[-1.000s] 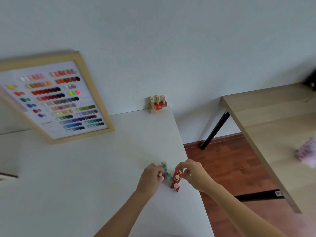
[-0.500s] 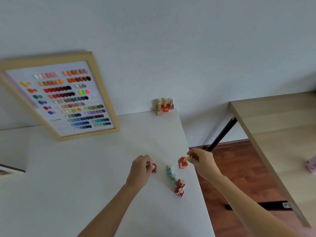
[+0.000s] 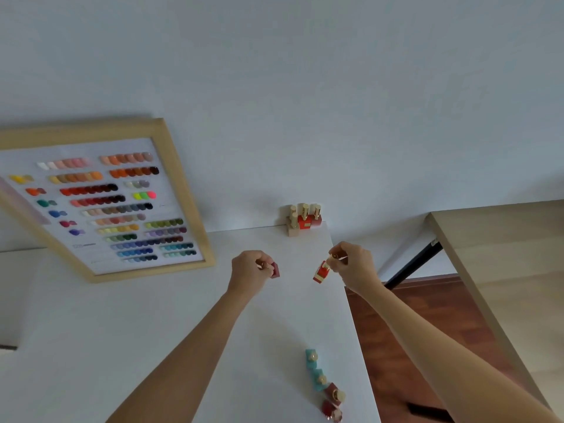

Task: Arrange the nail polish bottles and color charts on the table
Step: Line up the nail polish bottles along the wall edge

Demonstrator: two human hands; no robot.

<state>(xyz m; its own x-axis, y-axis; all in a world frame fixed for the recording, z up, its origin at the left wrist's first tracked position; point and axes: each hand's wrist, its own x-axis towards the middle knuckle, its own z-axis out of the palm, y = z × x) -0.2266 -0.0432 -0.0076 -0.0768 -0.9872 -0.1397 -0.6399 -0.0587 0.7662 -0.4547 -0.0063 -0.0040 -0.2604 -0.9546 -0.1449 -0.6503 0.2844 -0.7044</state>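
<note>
My left hand (image 3: 251, 270) is closed around a dark red nail polish bottle (image 3: 275, 270), held above the white table (image 3: 91, 346). My right hand (image 3: 354, 264) pinches the gold cap of a bright red bottle (image 3: 321, 272), which hangs tilted. A small group of gold-capped bottles (image 3: 303, 219) stands at the table's far right corner against the wall. Near the front right edge, two teal bottles (image 3: 314, 366) and two dark red bottles (image 3: 332, 401) form a row. A wood-framed color chart (image 3: 100, 203) leans against the wall at the left.
The white table's right edge (image 3: 351, 315) drops to a red-brown wooden floor (image 3: 412, 331). A light wooden table (image 3: 503, 270) with a black leg stands at the right. A dark-edged object (image 3: 7, 347) shows at the far left.
Both hands have lifted a bottle each out of the row and carried them toward the far corner group. The row of bottles now lies closer to me in view.
</note>
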